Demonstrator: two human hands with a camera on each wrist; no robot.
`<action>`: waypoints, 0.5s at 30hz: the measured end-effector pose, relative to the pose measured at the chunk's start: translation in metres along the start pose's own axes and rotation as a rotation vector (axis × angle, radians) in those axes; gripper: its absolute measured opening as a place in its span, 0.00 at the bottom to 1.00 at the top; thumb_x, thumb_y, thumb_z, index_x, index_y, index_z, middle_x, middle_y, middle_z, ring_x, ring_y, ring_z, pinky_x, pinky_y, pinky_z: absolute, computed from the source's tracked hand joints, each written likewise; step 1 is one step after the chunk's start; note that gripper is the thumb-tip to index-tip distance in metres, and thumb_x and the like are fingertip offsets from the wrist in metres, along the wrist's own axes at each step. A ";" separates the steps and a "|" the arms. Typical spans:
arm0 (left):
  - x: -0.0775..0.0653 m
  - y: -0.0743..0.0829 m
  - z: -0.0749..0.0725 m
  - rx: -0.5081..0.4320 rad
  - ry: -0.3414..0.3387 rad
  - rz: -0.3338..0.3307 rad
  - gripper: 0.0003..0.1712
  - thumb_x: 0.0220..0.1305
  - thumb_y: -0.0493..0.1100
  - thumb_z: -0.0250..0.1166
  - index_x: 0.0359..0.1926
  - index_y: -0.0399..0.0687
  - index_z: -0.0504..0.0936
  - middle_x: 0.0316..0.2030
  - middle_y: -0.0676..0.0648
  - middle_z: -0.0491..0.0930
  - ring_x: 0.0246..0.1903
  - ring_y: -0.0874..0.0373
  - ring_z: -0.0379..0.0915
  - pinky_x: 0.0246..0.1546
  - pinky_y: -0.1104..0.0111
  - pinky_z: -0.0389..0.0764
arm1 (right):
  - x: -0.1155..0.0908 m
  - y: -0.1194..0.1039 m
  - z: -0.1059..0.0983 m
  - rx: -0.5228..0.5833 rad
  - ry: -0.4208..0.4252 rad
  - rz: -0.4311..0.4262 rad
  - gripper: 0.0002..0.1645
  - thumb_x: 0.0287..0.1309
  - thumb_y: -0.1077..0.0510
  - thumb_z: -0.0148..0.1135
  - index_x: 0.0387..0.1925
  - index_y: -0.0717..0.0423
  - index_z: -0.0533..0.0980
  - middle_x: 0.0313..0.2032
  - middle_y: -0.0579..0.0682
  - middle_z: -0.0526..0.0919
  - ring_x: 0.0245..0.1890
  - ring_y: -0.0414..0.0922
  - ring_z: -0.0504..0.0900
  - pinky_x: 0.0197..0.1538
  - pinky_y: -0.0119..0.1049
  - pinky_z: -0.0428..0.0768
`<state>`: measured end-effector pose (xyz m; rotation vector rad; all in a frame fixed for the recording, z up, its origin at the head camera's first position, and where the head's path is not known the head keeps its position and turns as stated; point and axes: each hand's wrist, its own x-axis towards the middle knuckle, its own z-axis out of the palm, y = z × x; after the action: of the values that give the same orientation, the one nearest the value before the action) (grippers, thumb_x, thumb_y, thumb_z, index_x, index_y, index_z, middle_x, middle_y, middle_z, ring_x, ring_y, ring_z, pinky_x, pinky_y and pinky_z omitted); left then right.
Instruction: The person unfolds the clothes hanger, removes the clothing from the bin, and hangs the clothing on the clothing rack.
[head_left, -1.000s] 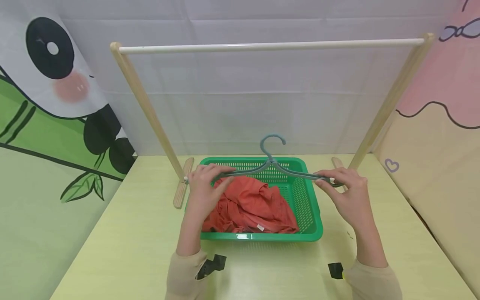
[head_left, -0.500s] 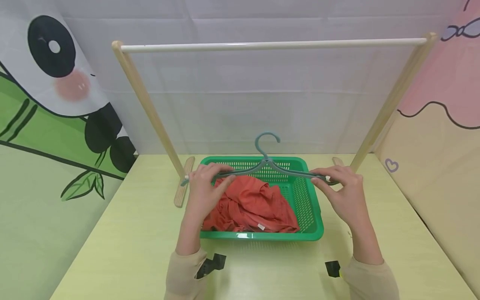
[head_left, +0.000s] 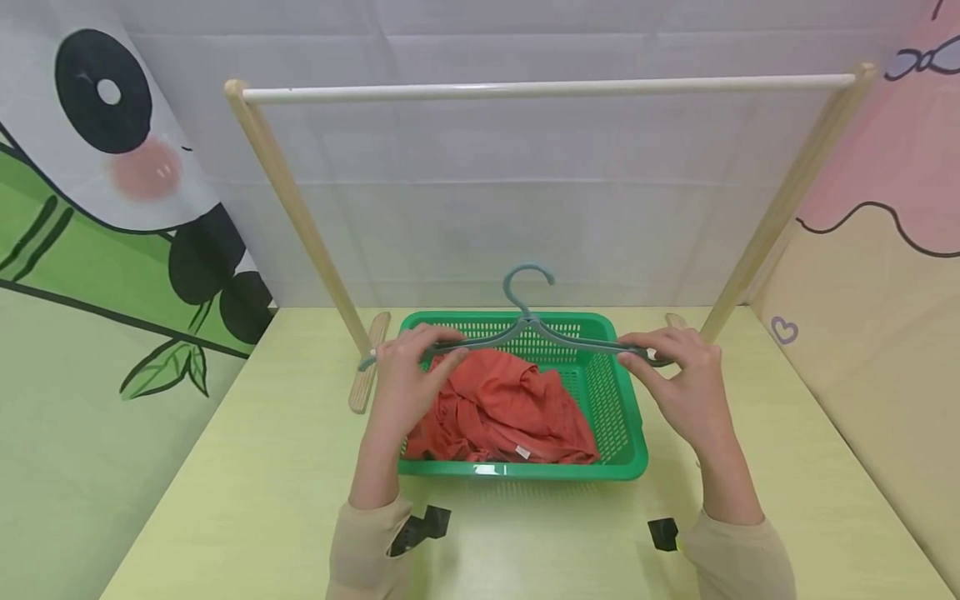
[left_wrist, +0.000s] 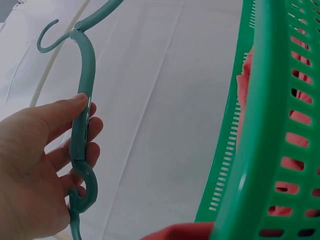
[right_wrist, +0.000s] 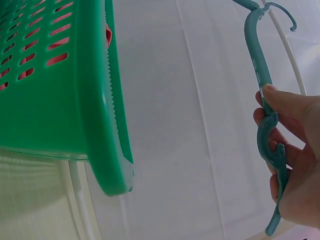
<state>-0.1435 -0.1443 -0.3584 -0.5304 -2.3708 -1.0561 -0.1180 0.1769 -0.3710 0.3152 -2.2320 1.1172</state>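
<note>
A teal plastic clothes hanger (head_left: 528, 323) is held level above the basket, its hook pointing up. My left hand (head_left: 408, 375) grips one arm of it between thumb and fingers; the left wrist view shows the fingers curled behind that arm (left_wrist: 83, 120). The opposite arm is pinched by my right hand (head_left: 684, 379), and in the right wrist view its notched end (right_wrist: 270, 145) lies across the fingers. Beneath the hanger, a crumpled red garment (head_left: 510, 408) with a small white tag fills much of the green basket (head_left: 525, 472).
A rack with a white rail (head_left: 547, 88) and wooden posts (head_left: 300, 221) stands behind the basket on the pale yellow table (head_left: 247, 483). Its wooden foot (head_left: 363, 383) lies left of the basket. A white cloth backdrop (head_left: 540, 233) hangs at the back.
The hanger has shifted slightly left, its hook moving left in the head view. My right hand has come a little leftward with it; the left hand has barely moved.
</note>
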 end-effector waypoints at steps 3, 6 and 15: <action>0.000 -0.001 -0.002 -0.028 0.002 0.001 0.11 0.58 0.42 0.73 0.43 0.48 0.87 0.37 0.48 0.86 0.40 0.54 0.82 0.56 0.50 0.62 | 0.001 -0.002 -0.001 0.013 -0.022 0.011 0.14 0.49 0.65 0.75 0.40 0.51 0.87 0.32 0.51 0.87 0.33 0.35 0.74 0.58 0.58 0.57; 0.000 -0.003 -0.003 -0.044 0.001 -0.002 0.11 0.58 0.42 0.72 0.43 0.46 0.87 0.37 0.48 0.86 0.40 0.55 0.83 0.57 0.54 0.69 | 0.002 -0.006 -0.004 0.012 -0.041 -0.008 0.16 0.50 0.65 0.74 0.43 0.52 0.86 0.35 0.51 0.87 0.35 0.35 0.75 0.63 0.55 0.62; -0.001 -0.014 -0.013 -0.117 0.049 0.021 0.11 0.57 0.37 0.72 0.42 0.42 0.86 0.37 0.44 0.87 0.43 0.51 0.82 0.57 0.56 0.78 | 0.008 -0.021 -0.017 -0.018 0.025 -0.171 0.19 0.46 0.69 0.75 0.41 0.51 0.86 0.41 0.50 0.86 0.47 0.26 0.74 0.52 0.20 0.67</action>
<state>-0.1462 -0.1633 -0.3597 -0.5636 -2.2666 -1.1898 -0.1073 0.1780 -0.3448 0.4724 -2.1472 1.0047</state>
